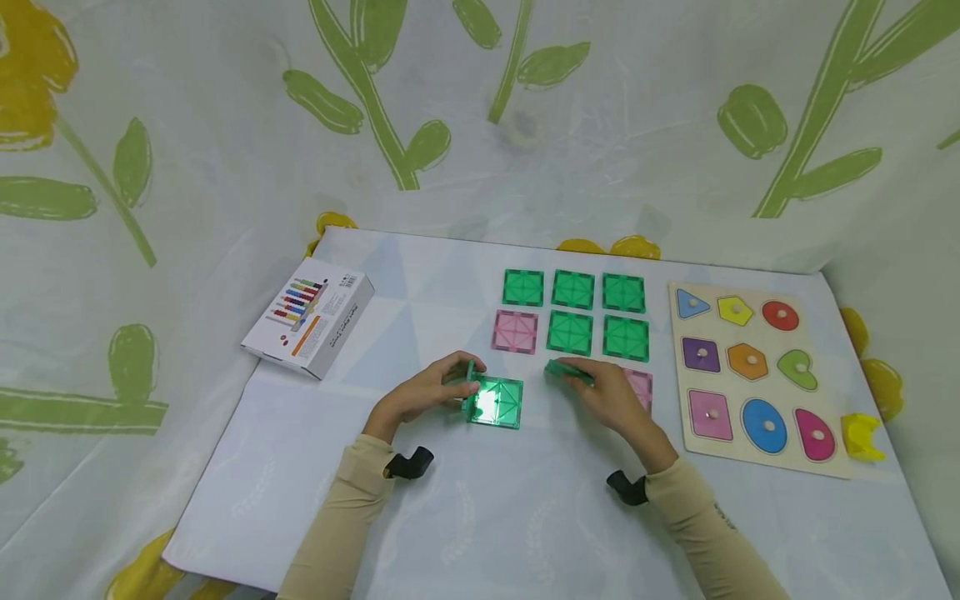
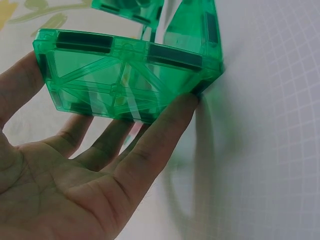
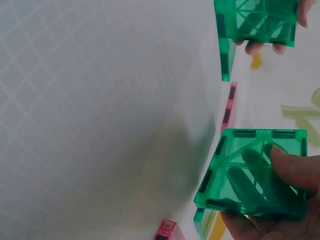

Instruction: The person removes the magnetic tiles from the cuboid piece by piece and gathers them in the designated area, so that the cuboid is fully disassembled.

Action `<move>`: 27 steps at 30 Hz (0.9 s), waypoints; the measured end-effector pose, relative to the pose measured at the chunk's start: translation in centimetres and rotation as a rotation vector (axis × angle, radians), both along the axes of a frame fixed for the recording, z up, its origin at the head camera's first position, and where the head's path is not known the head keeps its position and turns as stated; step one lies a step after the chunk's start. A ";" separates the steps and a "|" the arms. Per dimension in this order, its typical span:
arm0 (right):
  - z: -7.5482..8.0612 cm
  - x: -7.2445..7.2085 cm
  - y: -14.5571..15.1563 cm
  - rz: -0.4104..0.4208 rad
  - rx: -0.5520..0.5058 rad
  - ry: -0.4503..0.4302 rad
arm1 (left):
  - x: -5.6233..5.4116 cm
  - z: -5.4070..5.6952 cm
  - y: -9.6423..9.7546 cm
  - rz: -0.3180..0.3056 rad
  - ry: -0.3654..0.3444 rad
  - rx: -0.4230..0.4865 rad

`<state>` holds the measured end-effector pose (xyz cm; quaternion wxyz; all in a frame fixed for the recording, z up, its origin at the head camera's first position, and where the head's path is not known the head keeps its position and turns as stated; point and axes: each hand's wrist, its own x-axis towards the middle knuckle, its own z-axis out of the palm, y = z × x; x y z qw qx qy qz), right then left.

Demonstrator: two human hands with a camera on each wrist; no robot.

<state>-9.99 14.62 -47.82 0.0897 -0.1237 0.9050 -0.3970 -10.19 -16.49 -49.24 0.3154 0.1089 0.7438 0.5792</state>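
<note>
My left hand (image 1: 423, 393) grips a green see-through magnetic tile (image 2: 107, 80) by its edges, holding it upright. This tile stands along the left edge of another green tile (image 1: 504, 403) that lies flat on the table. To the right, my right hand (image 1: 613, 398) pinches a third green tile (image 3: 250, 172), thumb on one face and fingers behind it. That tile is tilted and apart from the upright one. A pink tile (image 1: 640, 385) lies partly hidden behind the right hand.
Beyond the hands, several green tiles (image 1: 573, 290) and a pink tile (image 1: 514, 332) lie in rows. A wooden shape-puzzle board (image 1: 735, 400) sits at the right, with a yellow plastic piece (image 1: 862, 437) beside it. A white box (image 1: 309, 318) lies at the left table edge.
</note>
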 end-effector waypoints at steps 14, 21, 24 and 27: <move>-1.0 0.3 -0.1 0.086 0.044 0.101 | 0.0 0.0 -0.1 -0.001 0.007 0.005; -1.3 1.1 -0.1 0.085 0.088 0.091 | 0.0 0.0 -0.1 -0.003 0.018 -0.010; -1.5 1.4 -0.1 0.084 0.101 0.108 | -0.1 0.0 -0.1 -0.002 0.018 -0.004; -1.8 1.8 0.0 0.085 0.106 0.118 | -0.1 -0.1 -0.2 -0.004 0.016 0.001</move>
